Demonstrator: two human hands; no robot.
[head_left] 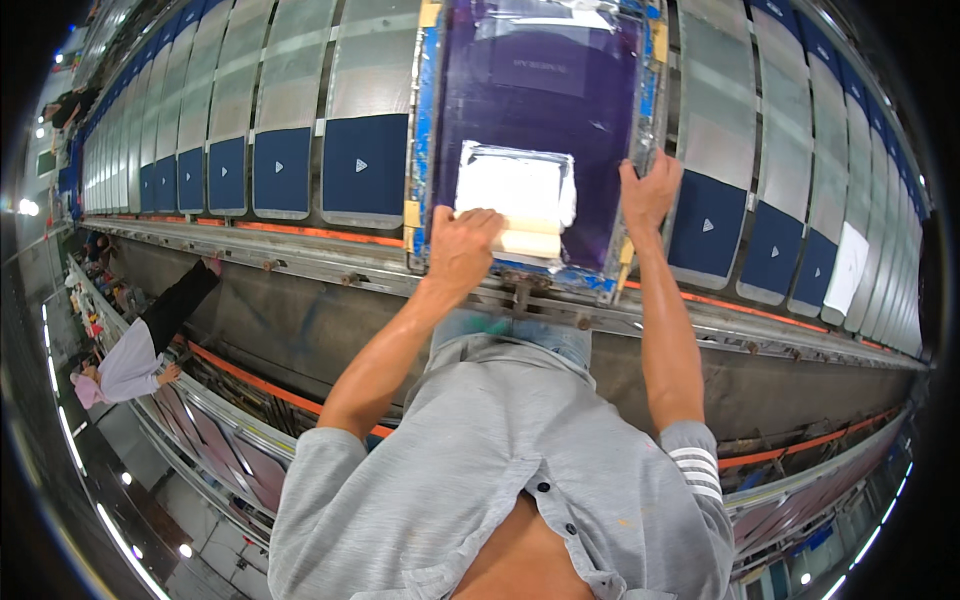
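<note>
A purple printing screen (535, 105) in a frame with blue and yellow tape lies over the line of printing pallets in front of me. Near its lower edge is a patch of white ink (510, 180). My left hand (462, 242) is closed on a cream squeegee (530, 241) just below that ink, at the screen's lower left. My right hand (650, 190) grips the screen frame's right side, its fingers curled over the edge.
Pallets with navy panels (362, 160) run to both sides, one holding a white piece (848, 265). A metal rail (730, 340) runs along the near edge. At left, a person in a pink head covering (135, 365) stands by a rack of pallets (225, 455) behind me.
</note>
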